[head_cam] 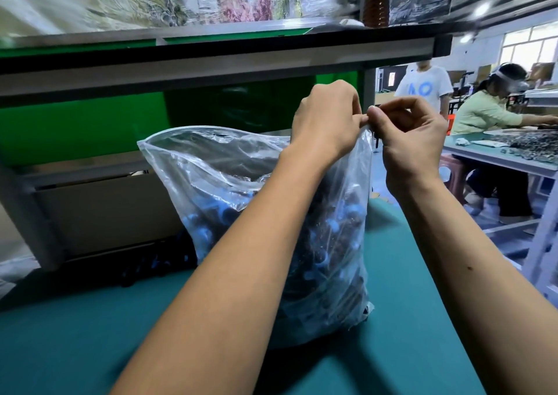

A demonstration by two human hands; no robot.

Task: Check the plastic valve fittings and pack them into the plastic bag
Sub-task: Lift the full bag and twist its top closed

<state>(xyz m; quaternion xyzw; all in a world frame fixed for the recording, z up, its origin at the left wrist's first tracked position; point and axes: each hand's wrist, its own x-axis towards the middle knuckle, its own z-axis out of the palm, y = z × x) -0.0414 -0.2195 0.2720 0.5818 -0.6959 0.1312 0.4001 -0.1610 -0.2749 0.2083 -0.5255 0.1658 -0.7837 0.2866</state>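
Two hands meet at the upper right corner of a clear plastic bag (241, 183), each grip clamped on the bag's top edge: the left hand (324, 122) has its fingers curled down and pinches the rim from the left, and the right hand (410, 141) pinches the same strip of plastic between thumb and forefinger, the fingertips of both hands touching or very nearly so. From that pinched corner the bag's mouth runs leftward and sags open, its rim held high on the right and drooping toward the left. The bag stands upright on the teal bench (90, 334), and its lower half bulges with dark and light-blue plastic valve fittings (326, 243), packed too densely to count. A few more dark fittings (151, 266) lie loose on the bench just left of the bag, against a grey frame. Behind the bag rises a green panel (75, 129) under a shelf. Off to the right, well apart, a seated person (489, 113) works at another bench (498, 156), and someone in a white shirt (422, 88) stands beyond.
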